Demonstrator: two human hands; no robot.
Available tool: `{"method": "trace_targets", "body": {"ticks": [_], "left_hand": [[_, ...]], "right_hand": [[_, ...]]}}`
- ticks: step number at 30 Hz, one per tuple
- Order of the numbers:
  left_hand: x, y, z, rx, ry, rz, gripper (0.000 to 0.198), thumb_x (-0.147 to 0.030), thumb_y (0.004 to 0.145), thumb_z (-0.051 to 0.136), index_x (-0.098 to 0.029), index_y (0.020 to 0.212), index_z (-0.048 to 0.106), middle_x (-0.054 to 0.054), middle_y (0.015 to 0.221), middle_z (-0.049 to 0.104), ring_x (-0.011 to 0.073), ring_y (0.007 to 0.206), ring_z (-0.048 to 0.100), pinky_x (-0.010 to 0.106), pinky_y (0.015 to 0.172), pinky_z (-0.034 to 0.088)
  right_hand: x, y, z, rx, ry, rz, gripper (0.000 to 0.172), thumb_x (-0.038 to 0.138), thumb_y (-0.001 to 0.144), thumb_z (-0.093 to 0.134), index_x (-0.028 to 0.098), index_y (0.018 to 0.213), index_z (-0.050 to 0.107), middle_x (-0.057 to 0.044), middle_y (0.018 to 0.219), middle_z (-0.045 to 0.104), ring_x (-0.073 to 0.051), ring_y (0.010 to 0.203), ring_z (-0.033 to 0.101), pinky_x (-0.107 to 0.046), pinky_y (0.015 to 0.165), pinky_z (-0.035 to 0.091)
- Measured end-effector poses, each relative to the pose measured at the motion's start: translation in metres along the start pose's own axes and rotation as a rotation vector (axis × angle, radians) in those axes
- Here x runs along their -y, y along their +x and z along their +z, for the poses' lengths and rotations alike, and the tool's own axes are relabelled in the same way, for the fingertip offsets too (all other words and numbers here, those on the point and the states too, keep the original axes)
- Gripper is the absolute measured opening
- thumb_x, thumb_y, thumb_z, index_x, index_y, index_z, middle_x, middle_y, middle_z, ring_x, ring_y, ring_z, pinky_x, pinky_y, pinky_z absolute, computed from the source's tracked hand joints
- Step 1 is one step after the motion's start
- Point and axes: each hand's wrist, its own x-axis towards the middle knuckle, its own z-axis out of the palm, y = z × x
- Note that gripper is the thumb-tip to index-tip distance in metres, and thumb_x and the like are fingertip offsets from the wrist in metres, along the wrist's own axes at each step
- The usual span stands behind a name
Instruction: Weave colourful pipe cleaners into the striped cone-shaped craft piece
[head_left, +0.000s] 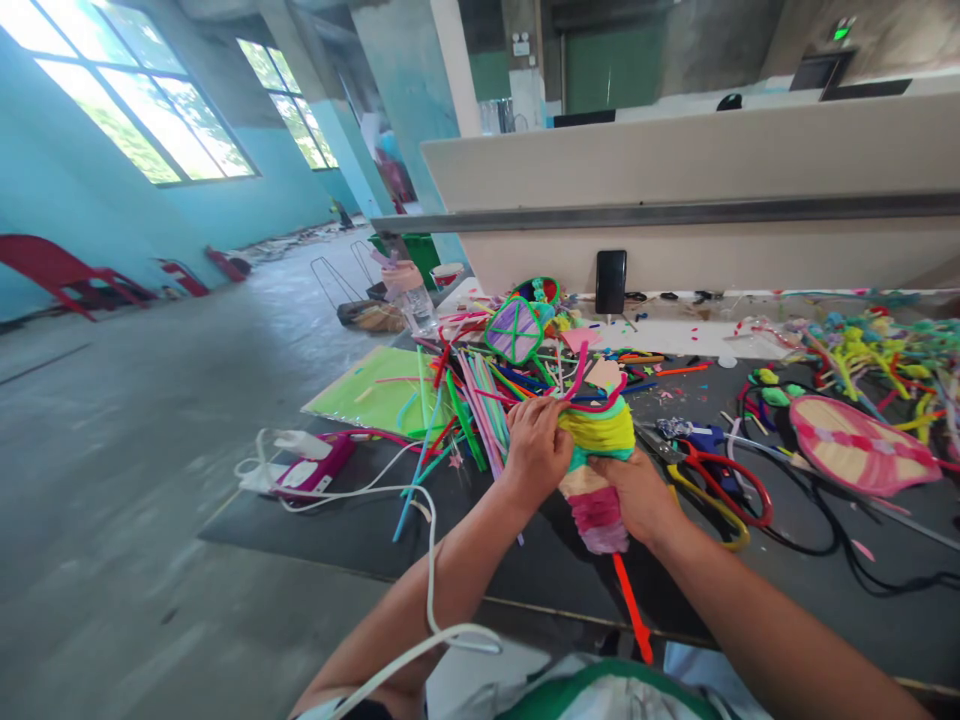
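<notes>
A striped craft piece (598, 505) in yellow, teal, cream, magenta and lilac is held up over the dark table. From its lower end an orange-red stem (632, 605) points toward me. My right hand (636, 492) grips the piece's right side, thumb across its front. At its upper left edge, my left hand (537, 440) is closed with fingers bent around pink pipe cleaners (581, 372) that stick out along the top. The left fingertips are partly hidden, so their exact grip is hard to see.
Red-handled scissors (726, 485) lie right of my hands, near a pink oval craft (862, 445). Loose pipe cleaners (480, 405) cover the table beyond. A phone (610, 282) leans on the partition. At left are a magenta power strip (315, 468), white cable (433, 560) and water bottle (414, 300).
</notes>
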Motion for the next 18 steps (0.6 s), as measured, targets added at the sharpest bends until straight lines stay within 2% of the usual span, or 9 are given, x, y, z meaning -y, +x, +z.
{"method": "trace_targets", "body": {"ticks": [3, 9, 13, 16, 18], "left_hand": [[0.001, -0.001, 0.001, 0.0, -0.004, 0.013, 0.039, -0.006, 0.07, 0.048, -0.016, 0.105, 0.063, 0.01, 0.102, 0.065, 0.023, 0.103, 0.058, 0.04, 0.094, 0.043], [0.003, -0.002, 0.002, -0.026, -0.014, 0.043, 0.038, -0.005, 0.07, 0.049, -0.016, 0.103, 0.064, 0.009, 0.1, 0.065, 0.0225, 0.101, 0.058, 0.039, 0.094, 0.043], [-0.002, -0.001, -0.007, -0.011, -0.036, 0.027, 0.047, -0.005, 0.074, 0.048, -0.019, 0.117, 0.059, 0.01, 0.111, 0.063, 0.0223, 0.108, 0.056, 0.04, 0.097, 0.04], [-0.001, -0.002, -0.015, -0.156, -0.092, -0.024, 0.043, -0.009, 0.08, 0.051, -0.02, 0.121, 0.055, 0.01, 0.115, 0.058, 0.0231, 0.115, 0.051, 0.041, 0.101, 0.037], [0.004, -0.003, -0.016, -0.307, -0.188, -0.153, 0.036, -0.017, 0.083, 0.055, -0.019, 0.119, 0.053, 0.011, 0.116, 0.055, 0.0234, 0.115, 0.05, 0.041, 0.1, 0.038]], "right_hand": [[0.0, 0.0, 0.0, -0.005, -0.013, -0.017, 0.025, 0.018, 0.058, 0.077, 0.022, 0.082, 0.072, -0.003, 0.09, 0.076, -0.024, 0.083, 0.07, -0.037, 0.077, 0.054], [-0.002, 0.0, -0.001, -0.006, -0.014, -0.01, 0.028, 0.018, 0.06, 0.075, 0.02, 0.088, 0.072, -0.002, 0.09, 0.076, -0.025, 0.086, 0.07, -0.037, 0.081, 0.054], [0.007, 0.0, -0.001, 0.032, 0.022, -0.014, 0.03, 0.017, 0.062, 0.077, 0.023, 0.092, 0.072, -0.002, 0.095, 0.075, -0.024, 0.087, 0.071, -0.038, 0.083, 0.054], [0.017, 0.0, -0.002, 0.052, 0.065, -0.035, 0.033, 0.018, 0.065, 0.077, 0.024, 0.097, 0.071, -0.002, 0.1, 0.075, -0.025, 0.091, 0.071, -0.04, 0.084, 0.054], [0.022, 0.001, -0.003, 0.053, 0.081, -0.038, 0.037, 0.018, 0.065, 0.078, 0.024, 0.1, 0.07, -0.003, 0.1, 0.075, -0.025, 0.09, 0.071, -0.041, 0.084, 0.055]]}}
